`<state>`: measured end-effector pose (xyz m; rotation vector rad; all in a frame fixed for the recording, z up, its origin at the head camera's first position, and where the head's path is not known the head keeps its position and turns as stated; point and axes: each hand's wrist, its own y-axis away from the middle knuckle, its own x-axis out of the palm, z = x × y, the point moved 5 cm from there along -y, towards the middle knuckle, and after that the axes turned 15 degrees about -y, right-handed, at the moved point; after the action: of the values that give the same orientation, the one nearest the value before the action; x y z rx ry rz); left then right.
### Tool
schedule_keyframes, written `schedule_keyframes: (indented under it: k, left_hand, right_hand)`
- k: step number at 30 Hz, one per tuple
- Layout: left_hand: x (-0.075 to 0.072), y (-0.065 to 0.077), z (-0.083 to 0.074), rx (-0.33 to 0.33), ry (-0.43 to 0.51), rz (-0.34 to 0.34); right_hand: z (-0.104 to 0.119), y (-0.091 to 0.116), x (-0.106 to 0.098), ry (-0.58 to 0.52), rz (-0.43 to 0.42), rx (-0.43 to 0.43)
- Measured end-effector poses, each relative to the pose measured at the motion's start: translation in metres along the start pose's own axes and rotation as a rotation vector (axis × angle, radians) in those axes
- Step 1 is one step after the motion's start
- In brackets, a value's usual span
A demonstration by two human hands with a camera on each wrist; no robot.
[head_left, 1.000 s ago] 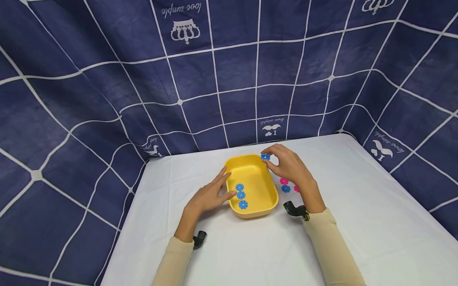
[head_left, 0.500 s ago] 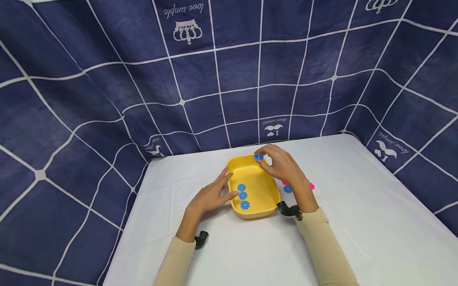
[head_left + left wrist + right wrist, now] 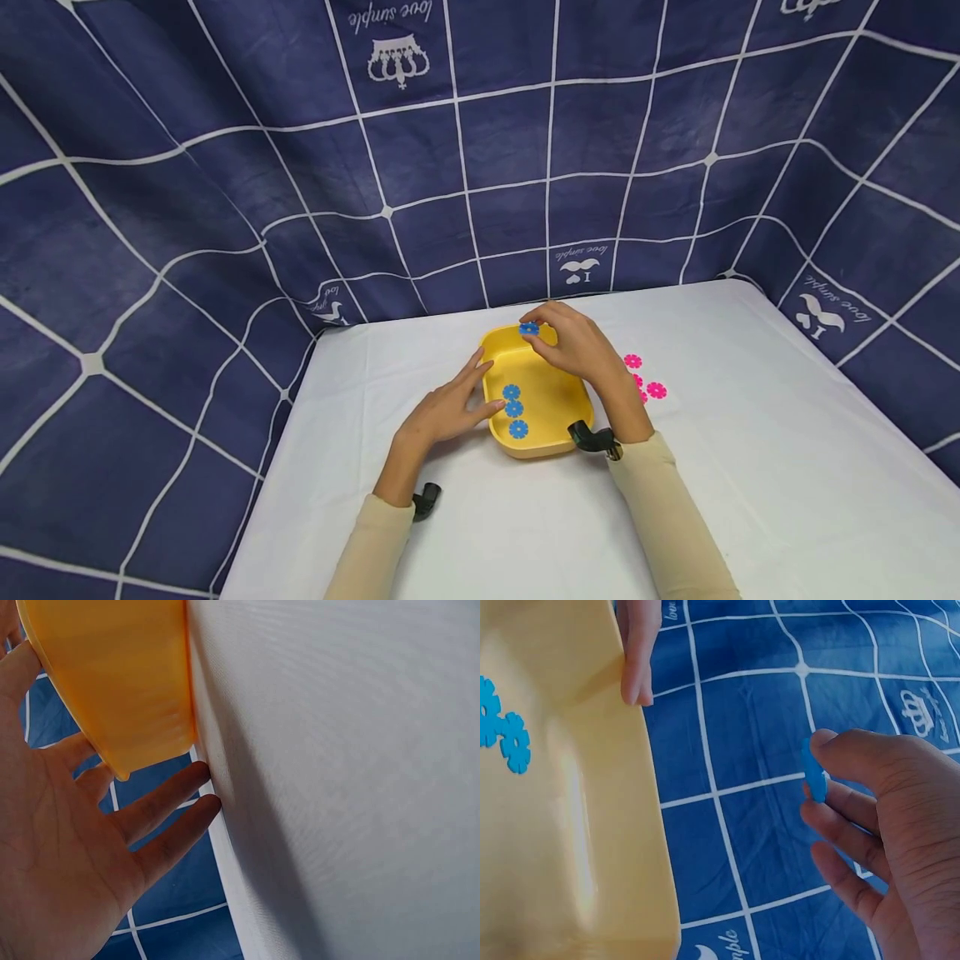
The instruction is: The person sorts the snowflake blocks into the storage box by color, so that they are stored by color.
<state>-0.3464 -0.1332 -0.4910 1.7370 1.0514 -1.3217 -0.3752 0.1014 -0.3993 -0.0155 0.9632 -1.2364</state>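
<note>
A yellow tray point(image 3: 547, 400) stands on the white table, with three blue snowflake-shaped discs point(image 3: 513, 408) lying inside along its left side. My left hand point(image 3: 442, 412) rests against the tray's left rim, its fingers spread and fairly straight; in the left wrist view the thumb and some fingers touch the tray wall point(image 3: 127, 690). Over the tray's far end, my right hand point(image 3: 573, 342) pinches another blue snowflake disc point(image 3: 529, 329) between thumb and fingers. The right wrist view shows this disc point(image 3: 814, 771) nearly edge-on, held apart from the tray.
Several pink snowflake discs point(image 3: 656, 390) lie on the white tablecloth point(image 3: 750, 433) right of the tray, partly hidden behind the right forearm. A dark blue checked curtain point(image 3: 502, 142) surrounds the table at the back and sides. Black camera mounts point(image 3: 591, 437) sit at both wrists.
My right hand has moved left with the pinched blue disc, from the tray's far right corner to over its far end. More pink discs show beside the forearm. The left hand stays at the rim.
</note>
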Motion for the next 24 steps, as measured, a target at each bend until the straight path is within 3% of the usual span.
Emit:
schedule_keyframes:
  k: [24]
  left_hand:
    - [0.0, -0.001, 0.001, -0.008, -0.007, -0.008]
  right_hand:
    - [-0.006, -0.011, 0.025, -0.011, 0.043, 0.047]
